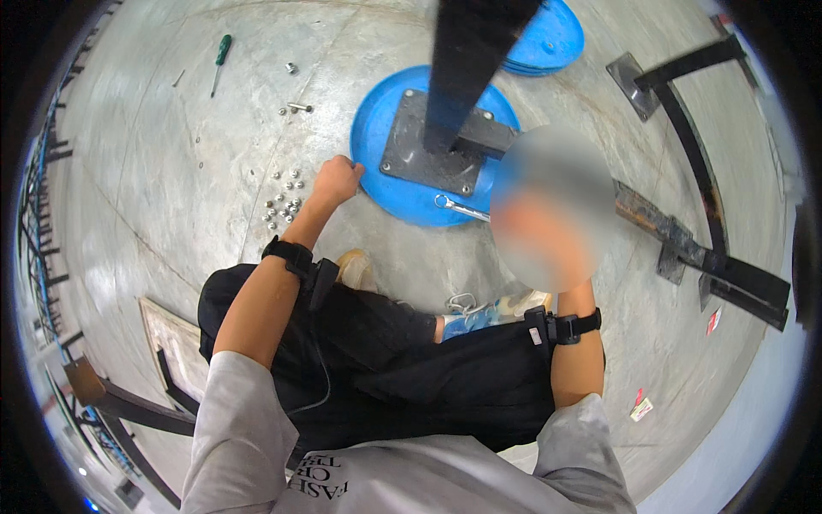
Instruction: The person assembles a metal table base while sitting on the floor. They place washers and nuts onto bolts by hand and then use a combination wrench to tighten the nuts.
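1. Wrench (463, 208) lying on the near side of the blue disc (392, 197), partly visible, with the ring end pointing left and the shank running rightward and slightly toward the body, into a blurred patch.
2. Ring end just beside the near edge of the dark metal plate (411, 141), close to the near right corner bolt (467, 189), but apart from it.
3. Right hand (545, 238) much nearer the wrench, at the shank's hidden end; left hand (337, 180) out to the left, across the near part of the disc from the ring end.
4. Right hand smeared by the blur: apparently at the shank, but cannot tell how wide or whether gripping.
5. Left hand narrow, fingers curled in, at the disc's left rim; cannot tell whether pinching the rim, merely touching it, or hiding something small.
6. Near the left wrist, scattered on the floor (214, 214): small shiny nuts (294, 208). Farther off, beyond these: a green-handled screwdriver (223, 51).
7. Above the plate: a thick black post (467, 68).
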A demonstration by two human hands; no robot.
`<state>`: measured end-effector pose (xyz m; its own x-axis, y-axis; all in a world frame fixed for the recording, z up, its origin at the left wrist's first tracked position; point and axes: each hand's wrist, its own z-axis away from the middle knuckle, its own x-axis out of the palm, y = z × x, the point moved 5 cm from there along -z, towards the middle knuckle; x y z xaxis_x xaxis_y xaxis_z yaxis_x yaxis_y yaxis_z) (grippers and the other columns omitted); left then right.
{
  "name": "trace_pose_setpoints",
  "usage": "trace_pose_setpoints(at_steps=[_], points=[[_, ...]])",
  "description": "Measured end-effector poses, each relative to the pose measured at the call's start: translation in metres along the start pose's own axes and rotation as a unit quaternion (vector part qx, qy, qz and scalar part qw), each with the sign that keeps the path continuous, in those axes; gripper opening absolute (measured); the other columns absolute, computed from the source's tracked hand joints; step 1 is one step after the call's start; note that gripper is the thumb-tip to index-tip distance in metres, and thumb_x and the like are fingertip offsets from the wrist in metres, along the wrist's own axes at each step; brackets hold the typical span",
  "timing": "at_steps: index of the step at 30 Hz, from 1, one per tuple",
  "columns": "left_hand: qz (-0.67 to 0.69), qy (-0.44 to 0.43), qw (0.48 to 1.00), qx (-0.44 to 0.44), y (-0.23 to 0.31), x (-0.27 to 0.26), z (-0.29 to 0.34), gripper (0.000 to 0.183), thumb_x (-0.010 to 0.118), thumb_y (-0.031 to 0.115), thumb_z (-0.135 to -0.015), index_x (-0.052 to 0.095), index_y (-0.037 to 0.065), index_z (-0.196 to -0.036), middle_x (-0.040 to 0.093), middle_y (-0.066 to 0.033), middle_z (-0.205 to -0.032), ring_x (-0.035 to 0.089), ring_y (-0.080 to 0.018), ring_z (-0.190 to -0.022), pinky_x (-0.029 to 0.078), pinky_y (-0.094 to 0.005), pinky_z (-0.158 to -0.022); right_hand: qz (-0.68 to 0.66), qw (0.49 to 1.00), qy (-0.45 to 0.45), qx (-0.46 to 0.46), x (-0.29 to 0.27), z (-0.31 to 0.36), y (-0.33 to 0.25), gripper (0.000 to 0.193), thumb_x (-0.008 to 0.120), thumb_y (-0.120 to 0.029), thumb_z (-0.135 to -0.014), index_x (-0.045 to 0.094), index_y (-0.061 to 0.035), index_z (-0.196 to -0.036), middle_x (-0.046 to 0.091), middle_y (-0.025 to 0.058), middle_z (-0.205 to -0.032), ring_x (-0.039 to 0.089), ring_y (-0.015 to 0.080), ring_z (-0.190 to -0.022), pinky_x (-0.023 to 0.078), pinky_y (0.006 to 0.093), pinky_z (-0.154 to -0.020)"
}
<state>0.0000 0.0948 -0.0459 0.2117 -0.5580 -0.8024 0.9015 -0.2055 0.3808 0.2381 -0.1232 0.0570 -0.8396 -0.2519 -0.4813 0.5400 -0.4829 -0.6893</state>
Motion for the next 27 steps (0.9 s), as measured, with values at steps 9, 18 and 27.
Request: trace_pose_setpoints(at_steps=[9, 18, 27], points=[[0.019, -0.158, 0.987, -0.015, 0.0, 0.022, 0.057, 0.038, 0.053, 0.032, -0.086, 0.065, -0.003, -0.078, 0.066, -0.018, -0.072, 0.065, -0.033, -0.063, 0.052, -0.0417, -0.068, -0.206, 0.975, 0.003, 0.086, -0.055, 0.074, -0.006, 0.012, 0.058, -0.007, -0.08, 0.058, -0.0005, -0.09, 0.059, 0.0029, -0.067, 0.05, 0.0074, -0.052, 0.038, 0.0208, -0.045], [0.276, 0.038, 0.938, 0.206, 0.103, -0.043, 0.136, 0.052, 0.068, 0.033, -0.073, 0.053, -0.004, -0.107, 0.063, -0.018, -0.09, 0.062, -0.0309, -0.084, 0.049, -0.0397, -0.077, -0.159, 0.943, 0.286, 0.054, -0.077, 0.23, -0.047, 0.02, 0.052, -0.002, -0.083, 0.055, 0.0027, -0.103, 0.059, 0.0035, -0.074, 0.052, 0.0077, -0.059, 0.043, 0.0213, -0.052], [0.321, 0.221, 0.81, 0.438, 0.232, -0.148, 0.202, 0.104, 0.084, 0.031, -0.059, 0.022, -0.007, -0.134, 0.038, -0.0262, -0.129, 0.04, -0.0343, -0.121, 0.035, -0.0399, -0.101, -0.162, 0.918, 0.356, 0.07, -0.006, 0.375, -0.006, 0.024, 0.055, -0.005, -0.082, 0.055, 0.003, -0.104, 0.063, 0.0061, -0.077, 0.055, 0.0093, -0.056, 0.045, 0.0228, -0.049]])
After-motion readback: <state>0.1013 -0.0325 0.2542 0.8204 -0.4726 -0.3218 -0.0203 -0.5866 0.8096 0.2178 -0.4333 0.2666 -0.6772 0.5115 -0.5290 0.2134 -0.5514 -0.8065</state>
